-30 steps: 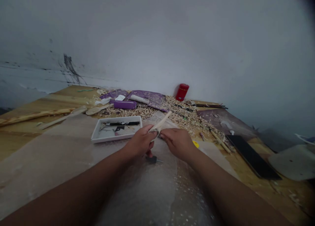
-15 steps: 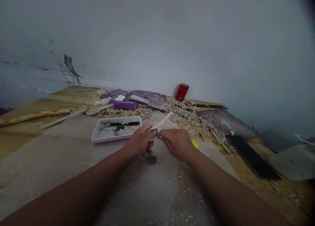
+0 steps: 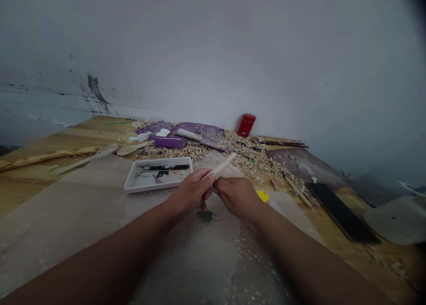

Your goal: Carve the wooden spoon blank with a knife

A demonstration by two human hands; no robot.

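My left hand [image 3: 190,191] is closed round the near end of a pale wooden stick [image 3: 222,165], which slants up and away to the right. My right hand [image 3: 237,196] is closed right beside it, fingers meeting the left hand at the stick's base; what it grips is hidden. Below both hands a small dark tool with a metal tip [image 3: 206,215] lies on the table. A white tray [image 3: 133,186] with black tools sits just left of my left hand.
Wood shavings [image 3: 246,156] are heaped behind the hands. A red can [image 3: 246,124] stands by the wall, with a purple case [image 3: 168,141] and purple sheet to its left. A black slab [image 3: 339,209] and thin sticks lie right. Long wooden pieces [image 3: 49,155] lie far left.
My right hand has drawn in closer to the left hand, and the stick's far tip has shifted slightly to the right. Nothing else moved.
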